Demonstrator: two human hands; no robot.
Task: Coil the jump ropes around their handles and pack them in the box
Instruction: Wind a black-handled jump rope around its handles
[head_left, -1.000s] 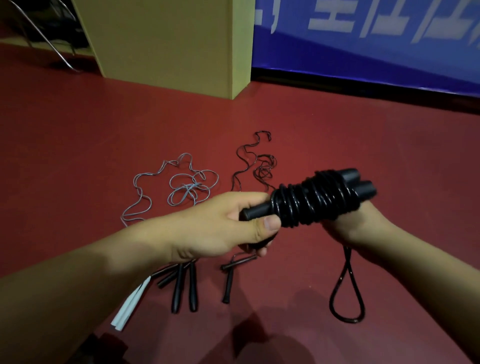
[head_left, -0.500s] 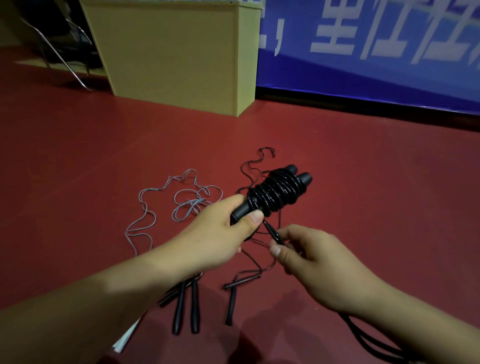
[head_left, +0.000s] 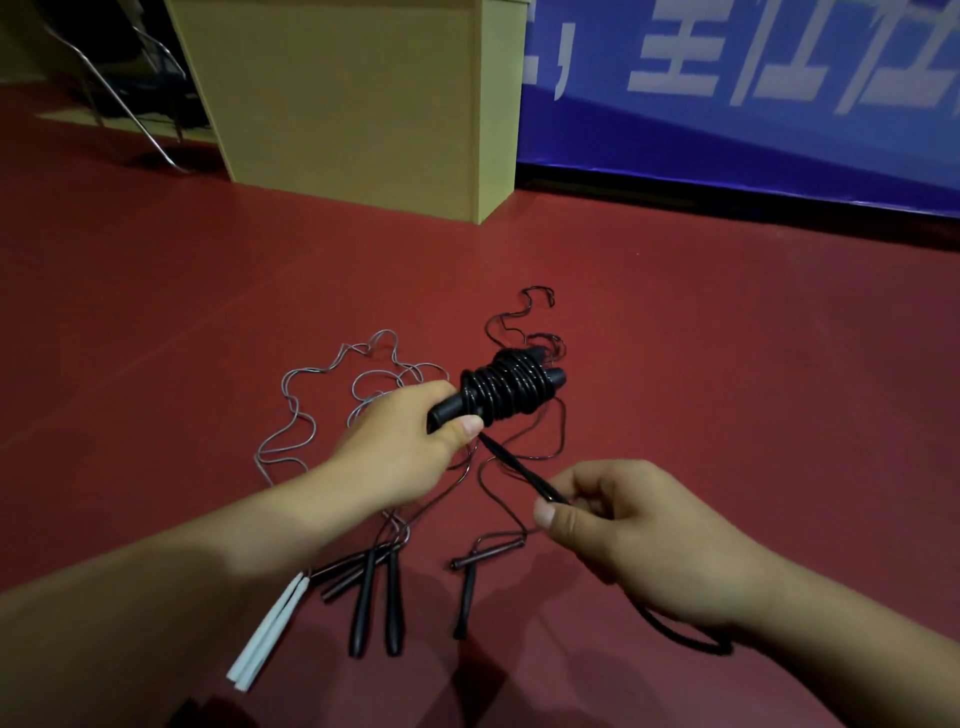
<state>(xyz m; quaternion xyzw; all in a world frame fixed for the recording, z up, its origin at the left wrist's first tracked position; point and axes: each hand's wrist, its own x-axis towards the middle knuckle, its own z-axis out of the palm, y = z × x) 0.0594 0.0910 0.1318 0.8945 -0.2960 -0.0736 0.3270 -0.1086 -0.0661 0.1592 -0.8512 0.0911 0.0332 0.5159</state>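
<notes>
Gripping: left hand (head_left: 400, 447) curls its grip round the bare end of a pair of black plastic jump-rope handles (head_left: 506, 392), thumb on top, at frame centre.
Coil: thick glossy black rope (head_left: 506, 389) is wound in close turns round the far half of those handles; the two handle tips stick out past it toward the upper right.
Pinch: right hand (head_left: 639, 535) at lower right clamps its grip, thumb against fingers, on the taut free strand of that black rope (head_left: 511, 465), which runs slanting up-left to the coil.
Tail: a slack loop of the same rope (head_left: 691, 642) hangs out below the right wrist.
Floor: dark red smooth floor (head_left: 727, 338) carries the other ropes, all uncoiled.
Grey rope: thin grey cord (head_left: 291, 410) lies tangled left of centre, partly hidden by the left hand.
Thin black cord: wiry black cord (head_left: 524, 312) squiggles just above and behind the coil.
Loose handles: slim black handles (head_left: 374, 597) lie low at centre, white handles (head_left: 267, 634) to their left, another dark pair (head_left: 467, 592) to their right.
Box: tall tan cardboard box (head_left: 353, 98) stands at upper centre, well apart from the hands.
Backdrop: blue banner with white characters (head_left: 753, 104) at upper right.
</notes>
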